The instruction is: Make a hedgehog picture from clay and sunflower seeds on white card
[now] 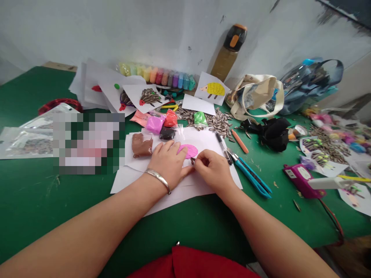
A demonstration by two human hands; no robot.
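A flattened pink clay shape (189, 151) lies on white paper (130, 179) in front of me. My left hand (169, 163), with a silver bracelet at its wrist, rests with fingers apart on the paper and over the left edge of the pink clay. At the clay's lower right edge, my right hand (213, 168) pinches a small dark sunflower seed (193, 160) between thumb and fingers. Brown clay (142, 145) in clear wrap sits left of my left hand. Behind are packets of pink clay (155, 123), red clay (171, 118) and green clay (199, 118).
A seed pile (218, 122) spreads behind the paper. To the right lie a black pen (223, 148), a blue cutter (253, 176), an orange stick (240, 141) and a magenta glue gun (303, 181). Seed-decorated hedgehog pictures (149, 96) and a bottle (228, 52) stand farther back.
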